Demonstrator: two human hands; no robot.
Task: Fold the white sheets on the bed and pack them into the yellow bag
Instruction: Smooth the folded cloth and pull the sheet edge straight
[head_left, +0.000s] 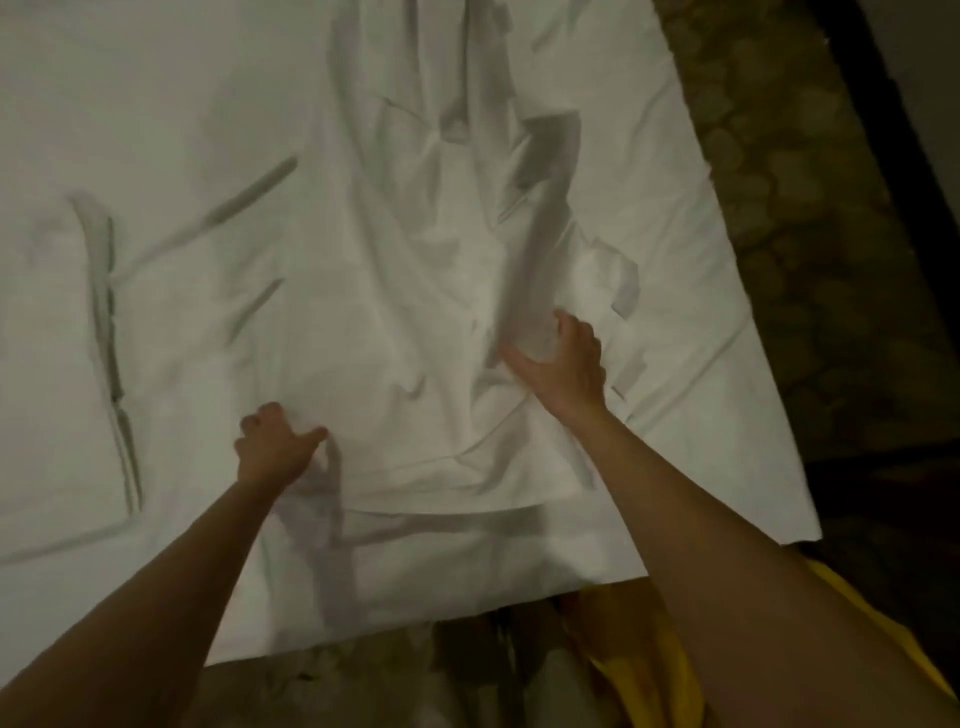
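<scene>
Fingers (563, 325) of right hand (563, 361) bunching a raised ridge of white sheet (415, 338) on bed (156, 130); left hand (272, 447) pinching its near edge. Risking lopsided fold (uneven pull). Yellow bag (649, 670) waiting below.

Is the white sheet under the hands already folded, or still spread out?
Still spread out and wrinkled: the white sheet lies loose across the bed, with both hands gripping it.
</scene>
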